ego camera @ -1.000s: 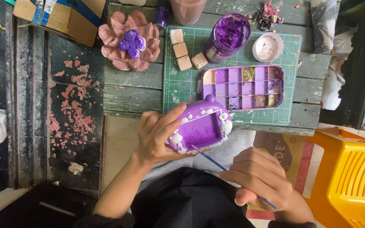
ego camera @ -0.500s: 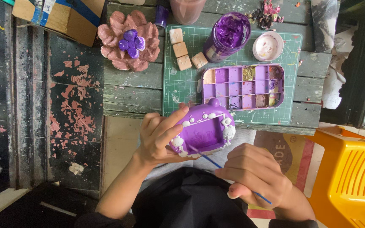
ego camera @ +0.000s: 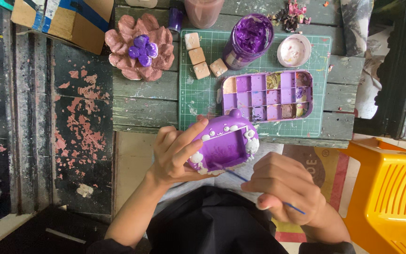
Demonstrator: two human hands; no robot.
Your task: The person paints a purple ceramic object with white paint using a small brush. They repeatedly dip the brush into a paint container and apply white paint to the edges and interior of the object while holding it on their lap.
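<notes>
Head view: weathered wooden table [ego camera: 95, 108], green cutting mat [ego camera: 198, 99] on it. Left hand [ego camera: 175, 153] curled round a purple clay frame [ego camera: 224, 146] (white blobs on the rim), held just below the purple palette [ego camera: 266, 96]. Right hand [ego camera: 285, 188] pinches a thin blue brush [ego camera: 240, 177], tip on the frame.

Purple clay frame [ego camera: 224, 146] and thin blue brush [ego camera: 252, 184], both held off the table.
Frame: rounded-rectangular, purple, white blobs along rim, recessed purple centre, tilted face-up, gripped at its left edge, just below the table's front edge. Brush: slender blue handle, angled down-right, tip touching the frame's lower rim.
</notes>
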